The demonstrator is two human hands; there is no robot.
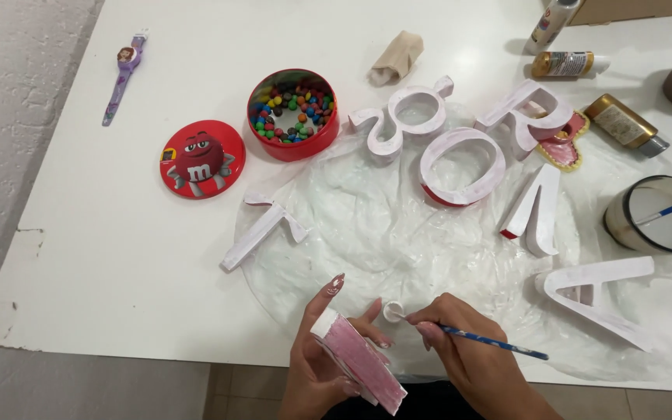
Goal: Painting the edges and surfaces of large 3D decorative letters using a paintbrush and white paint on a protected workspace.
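The left hand (328,362) grips a pink block letter (358,359) at the near edge of the white surface (118,241) — its fingers are closed around it. The right hand (460,350) pinches a blue paintbrush (491,342), the tip touching the letter's white end. Both hands are at the near rim of the clear plastic sheet (383,233). Beyond this sheet stands an open red candy tin (293,114) — its lid (201,158) lies just beside it.
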